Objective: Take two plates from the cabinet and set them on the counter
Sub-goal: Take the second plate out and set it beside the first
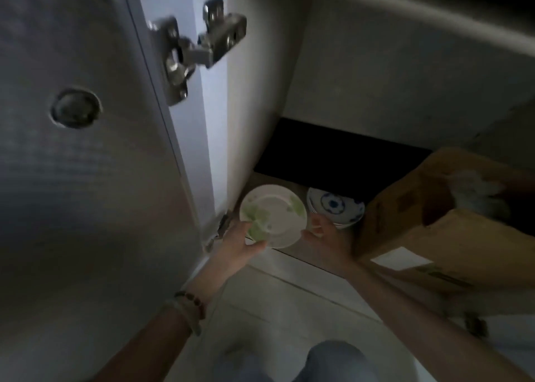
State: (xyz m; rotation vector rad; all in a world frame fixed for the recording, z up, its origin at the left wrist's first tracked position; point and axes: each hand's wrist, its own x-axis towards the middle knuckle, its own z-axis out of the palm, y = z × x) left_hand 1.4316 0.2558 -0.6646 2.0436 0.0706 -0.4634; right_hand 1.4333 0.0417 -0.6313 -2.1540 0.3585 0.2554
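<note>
A white plate with green leaf prints sits at the front left of the low cabinet's floor. My left hand grips its near left rim, thumb on top. My right hand reaches to the plate's right rim, fingers curled at its edge. Just behind and to the right lies a small stack of white dishes with a blue flower pattern. The counter is out of view.
The open cabinet door with its metal hinge stands close on the left. A brown cardboard box fills the cabinet's right side. A dark panel lies at the back. Pale floor tiles and my knee are below.
</note>
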